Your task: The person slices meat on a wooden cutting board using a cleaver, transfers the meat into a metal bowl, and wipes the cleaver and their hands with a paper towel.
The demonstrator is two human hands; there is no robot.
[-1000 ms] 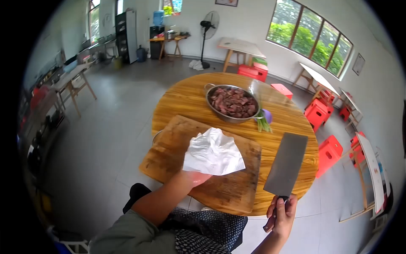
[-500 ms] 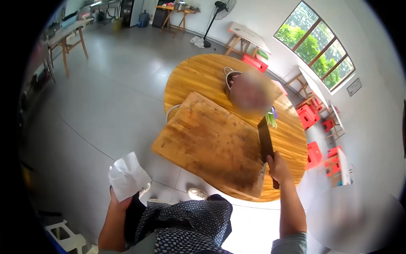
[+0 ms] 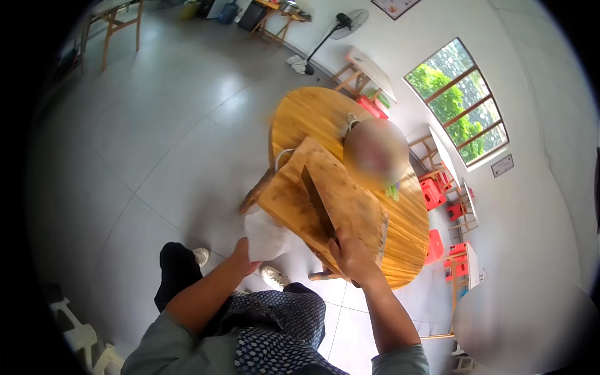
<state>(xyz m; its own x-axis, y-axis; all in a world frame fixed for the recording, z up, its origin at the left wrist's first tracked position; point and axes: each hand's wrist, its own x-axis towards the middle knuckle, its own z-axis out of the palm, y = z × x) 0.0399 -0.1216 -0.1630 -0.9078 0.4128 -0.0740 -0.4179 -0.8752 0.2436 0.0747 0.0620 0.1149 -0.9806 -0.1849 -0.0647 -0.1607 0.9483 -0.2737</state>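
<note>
My left hand (image 3: 244, 257) holds a crumpled white paper sheet (image 3: 267, 236) at the near left edge of the wooden cutting board (image 3: 294, 203). My right hand (image 3: 354, 256) is closed round the handle of a cleaver (image 3: 317, 203), whose dark blade is seen nearly edge-on over the board. The board lies on a round wooden table (image 3: 312, 109). Beyond it, a blurred round patch covers most of the bowl, and only a handle shows. Green stalks (image 3: 392, 192) stick out just below that patch.
Red stools (image 3: 432, 194) and pale tables stand along the right wall. A standing fan (image 3: 344, 25) is at the back. White plastic stools (image 3: 78, 328) are at the lower left. A table leg (image 3: 256, 190) juts out at the left.
My left hand has moved right and up with the paper, towards the board. The cleaver has shifted from the board's right side to over its middle. The view has turned.
</note>
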